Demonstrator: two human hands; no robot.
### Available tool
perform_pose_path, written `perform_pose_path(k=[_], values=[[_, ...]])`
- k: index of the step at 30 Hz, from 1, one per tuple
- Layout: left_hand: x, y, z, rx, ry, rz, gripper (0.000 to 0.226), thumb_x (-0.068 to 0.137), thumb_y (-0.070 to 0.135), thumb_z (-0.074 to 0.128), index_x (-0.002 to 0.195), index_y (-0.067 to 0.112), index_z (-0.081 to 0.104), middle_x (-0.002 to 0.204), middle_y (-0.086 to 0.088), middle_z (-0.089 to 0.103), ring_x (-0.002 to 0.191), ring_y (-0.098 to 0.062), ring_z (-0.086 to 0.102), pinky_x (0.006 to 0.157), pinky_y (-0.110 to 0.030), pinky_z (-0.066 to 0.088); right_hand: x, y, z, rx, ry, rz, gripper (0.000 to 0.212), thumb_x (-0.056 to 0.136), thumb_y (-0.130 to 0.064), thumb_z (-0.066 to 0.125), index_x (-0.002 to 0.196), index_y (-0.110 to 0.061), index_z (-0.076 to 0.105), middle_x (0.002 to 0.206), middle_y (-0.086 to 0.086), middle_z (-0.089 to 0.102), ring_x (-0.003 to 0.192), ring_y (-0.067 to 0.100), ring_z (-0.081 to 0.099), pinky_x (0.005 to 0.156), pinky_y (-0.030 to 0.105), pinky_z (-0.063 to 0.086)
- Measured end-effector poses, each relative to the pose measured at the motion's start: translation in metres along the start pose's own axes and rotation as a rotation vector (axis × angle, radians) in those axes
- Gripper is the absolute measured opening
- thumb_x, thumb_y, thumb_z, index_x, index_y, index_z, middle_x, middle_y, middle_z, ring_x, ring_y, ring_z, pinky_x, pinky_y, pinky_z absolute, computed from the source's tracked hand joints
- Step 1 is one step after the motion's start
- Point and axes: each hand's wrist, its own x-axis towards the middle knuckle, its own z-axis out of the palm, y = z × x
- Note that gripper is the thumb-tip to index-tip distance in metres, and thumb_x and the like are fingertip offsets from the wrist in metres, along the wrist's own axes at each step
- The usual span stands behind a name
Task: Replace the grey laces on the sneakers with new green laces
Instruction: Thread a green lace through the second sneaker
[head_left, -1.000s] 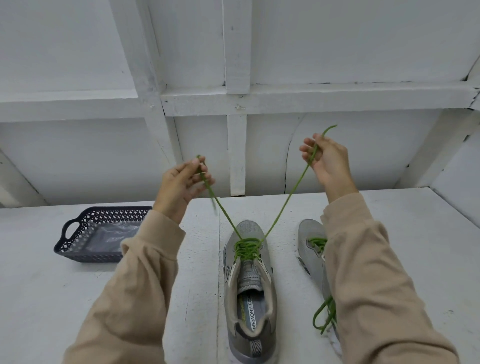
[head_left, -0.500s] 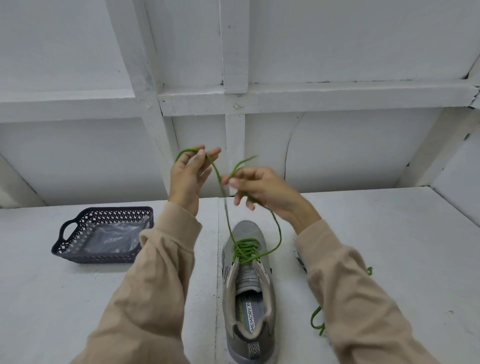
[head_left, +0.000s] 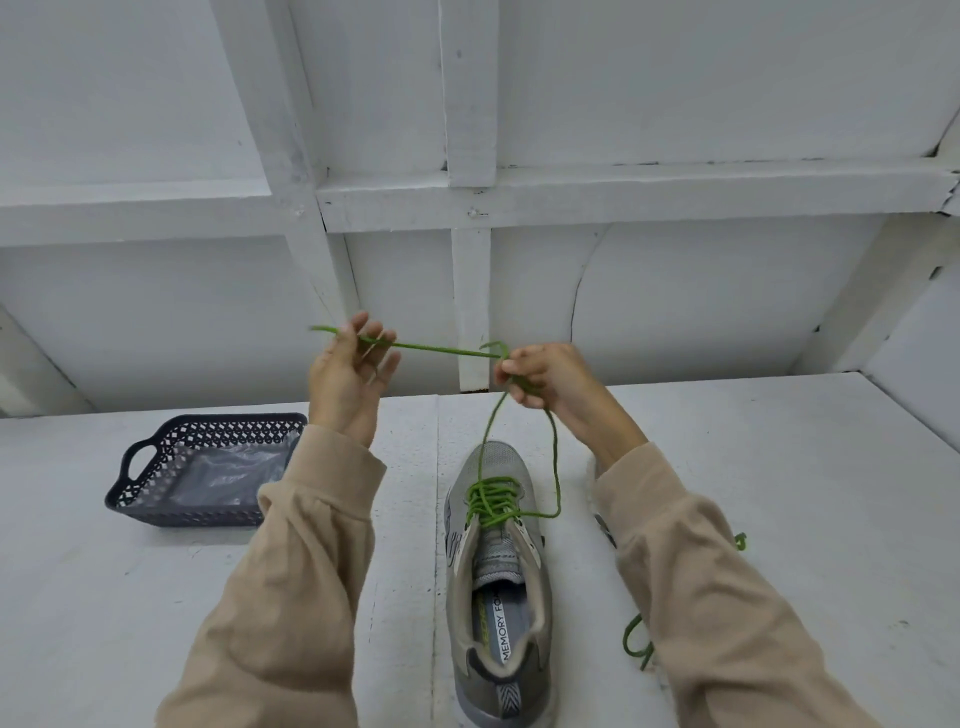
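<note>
Far left a dark basket (head_left: 208, 419) on the white table (head_left: 753, 467), then left hand (head_left: 347, 375) pinching one end of the green lace (head_left: 441, 349) pulled flat across to right hand (head_left: 546, 378), curled tight round its strands, above the grey sneaker (head_left: 497, 571) laced in green.

Matt cord green lace (head_left: 555, 457), grey mesh-cloth sneaker (head_left: 496, 582), perforated plastic basket (head_left: 156, 470) — glossy film inside, painted white table (head_left: 753, 467)

The sneaker (head_left: 498, 597) sits mid-table (head_left: 779, 467) by the near edge, toe toward the back edge. The basket (head_left: 156, 514) lies well left of it, another sneaker (head_left: 601, 522) just right. Above the toe, a lace (head_left: 441, 349) runs between the left hand (head_left: 345, 374) and the right hand (head_left: 545, 379)
</note>
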Motion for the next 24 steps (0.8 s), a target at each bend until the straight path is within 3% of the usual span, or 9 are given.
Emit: perform_pose_path(k=[5,9,12,15,18,20,24], values=[[0.008,0.009,-0.02,-0.068,0.094,0.019,0.027,0.106,0.023,0.034,0.101,0.016,0.059,0.06,0.01,0.06,0.065,-0.006,0.062,0.084,-0.031,0.053,0.012,0.016,-0.037,0.027,0.21,0.063,0.017,0.082,0.005,0.051,0.066,0.004,0.058,0.068,0.018,0.059,0.038,0.014,0.041,0.031,0.018,0.022],[0.008,0.005,-0.024,-0.104,0.092,0.032,0.025,0.106,0.015,0.031,0.103,0.012,0.056,0.062,0.006,0.053,0.05,-0.005,0.048,0.063,-0.021,0.051,0.011,0.024,-0.046,-0.168,0.201,0.123,0.016,0.085,-0.003,0.055,0.071,0.0,0.063,0.076,0.013,0.062,0.042,0.014,0.038,0.035,0.018,0.024],[0.002,-0.002,-0.02,0.024,0.022,0.037,0.021,0.105,0.012,0.034,0.103,0.013,0.054,0.063,0.006,0.055,0.044,-0.002,0.038,0.047,-0.014,0.038,0.006,0.026,-0.044,-0.394,0.174,0.083,0.016,0.09,-0.021,0.065,0.078,-0.011,0.068,0.079,0.0,0.06,0.052,0.011,0.039,0.047,0.02,0.029],[-0.006,-0.012,-0.014,0.258,-0.103,-0.046,0.018,0.102,0.006,0.039,0.1,0.013,0.055,0.061,0.007,0.059,0.04,-0.002,0.032,0.041,-0.013,0.029,0.002,0.024,-0.036,-0.503,0.189,-0.1,0.019,0.093,-0.03,0.064,0.077,-0.019,0.066,0.074,-0.009,0.054,0.06,0.003,0.04,0.058,0.02,0.03],[-0.017,-0.024,-0.004,0.46,-0.283,-0.258,0.02,0.102,0.012,0.042,0.1,0.009,0.061,0.064,0.003,0.059,0.04,-0.002,0.029,0.041,-0.013,0.026,-0.008,0.015,-0.024,-0.424,0.053,-0.163,0.016,0.095,-0.026,0.061,0.085,-0.015,0.068,0.066,-0.013,0.054,0.057,0.007,0.04,0.053,0.017,0.032],[-0.024,-0.033,0.004,0.542,-0.389,-0.351,0.028,0.102,0.026,0.043,0.103,0.007,0.065,0.066,0.003,0.059,0.044,-0.004,0.027,0.042,-0.014,0.025,-0.015,0.011,-0.017,-0.368,-0.057,-0.159,0.017,0.096,-0.023,0.06,0.091,-0.01,0.068,0.07,-0.004,0.058,0.054,0.011,0.041,0.049,0.016,0.032],[-0.03,-0.039,0.016,0.5,-0.378,-0.281,0.028,0.098,0.031,0.05,0.101,0.01,0.067,0.067,0.005,0.053,0.049,-0.006,0.024,0.046,-0.016,0.023,-0.023,0.007,-0.012,-0.435,-0.192,-0.148,0.017,0.095,-0.02,0.061,0.09,-0.006,0.069,0.071,0.003,0.056,0.052,0.011,0.042,0.053,0.019,0.032]])
